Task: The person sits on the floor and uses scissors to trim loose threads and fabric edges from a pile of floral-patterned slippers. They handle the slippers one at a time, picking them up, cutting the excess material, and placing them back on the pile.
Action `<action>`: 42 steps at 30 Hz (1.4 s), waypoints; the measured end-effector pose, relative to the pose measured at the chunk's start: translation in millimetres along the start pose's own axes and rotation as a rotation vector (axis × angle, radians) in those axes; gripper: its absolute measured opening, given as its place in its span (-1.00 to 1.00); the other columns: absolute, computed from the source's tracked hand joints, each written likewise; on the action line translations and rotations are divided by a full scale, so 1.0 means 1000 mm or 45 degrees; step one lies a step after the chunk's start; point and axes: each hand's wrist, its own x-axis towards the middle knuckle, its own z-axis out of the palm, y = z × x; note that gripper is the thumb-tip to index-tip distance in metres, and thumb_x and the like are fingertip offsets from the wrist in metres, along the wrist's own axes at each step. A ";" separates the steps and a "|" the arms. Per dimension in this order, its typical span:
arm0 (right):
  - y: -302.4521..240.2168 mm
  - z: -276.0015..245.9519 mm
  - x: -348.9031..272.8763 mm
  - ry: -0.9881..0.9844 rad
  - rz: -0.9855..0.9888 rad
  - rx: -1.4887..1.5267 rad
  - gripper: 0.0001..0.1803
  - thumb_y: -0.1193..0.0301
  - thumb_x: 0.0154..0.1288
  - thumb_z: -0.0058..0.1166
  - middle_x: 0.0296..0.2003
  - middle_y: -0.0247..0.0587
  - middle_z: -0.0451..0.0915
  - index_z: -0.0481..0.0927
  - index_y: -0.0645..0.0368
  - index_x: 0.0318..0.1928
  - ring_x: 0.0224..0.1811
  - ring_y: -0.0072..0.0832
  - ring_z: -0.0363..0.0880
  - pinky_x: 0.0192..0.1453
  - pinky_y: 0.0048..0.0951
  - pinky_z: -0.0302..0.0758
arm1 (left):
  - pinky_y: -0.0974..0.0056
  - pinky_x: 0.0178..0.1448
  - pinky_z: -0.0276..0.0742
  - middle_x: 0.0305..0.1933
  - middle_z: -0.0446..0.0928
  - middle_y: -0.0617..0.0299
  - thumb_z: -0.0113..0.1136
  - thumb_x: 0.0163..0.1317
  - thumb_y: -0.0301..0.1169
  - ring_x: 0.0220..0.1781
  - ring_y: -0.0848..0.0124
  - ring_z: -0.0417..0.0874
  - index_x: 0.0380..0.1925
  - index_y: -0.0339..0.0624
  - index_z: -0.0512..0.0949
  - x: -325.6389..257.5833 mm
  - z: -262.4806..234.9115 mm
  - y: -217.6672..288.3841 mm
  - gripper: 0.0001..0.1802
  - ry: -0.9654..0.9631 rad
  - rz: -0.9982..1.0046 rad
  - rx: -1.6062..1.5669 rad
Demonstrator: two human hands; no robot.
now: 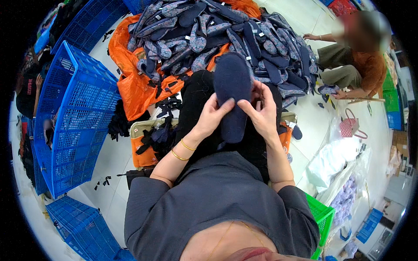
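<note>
Two hands clamped on one dark blue insole [232,93], held over the lap: left hand [212,114] pinching its left edge, right hand [260,114] gripping the right edge; insole pile [226,35] lies beyond.

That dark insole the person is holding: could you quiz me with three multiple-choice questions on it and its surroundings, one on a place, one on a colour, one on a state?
1. Where does the big pile of insoles lie?
A. in front of the person, on an orange sheet
B. inside the blue crate
C. on a shelf

2. What colour is the held insole?
A. white
B. dark navy
C. red

3. How is the insole held?
A. by one hand
B. lying untouched
C. by both hands

Answers: 1 A, the heap rests on the orange sheet. 2 B, its surface is dark navy. 3 C, the left hand and right hand each grip it.
</note>
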 end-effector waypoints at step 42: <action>0.390 -0.247 0.110 0.605 1.301 -0.105 -0.26 -0.10 0.11 0.30 -0.32 -0.06 0.69 0.54 0.41 -0.07 -0.51 -0.35 0.69 -0.68 -0.49 0.36 | 0.13 0.38 0.39 0.28 0.41 0.02 0.00 0.44 -0.43 0.30 0.24 0.46 0.23 -0.37 0.36 0.137 -0.038 0.057 -0.59 0.234 0.168 0.805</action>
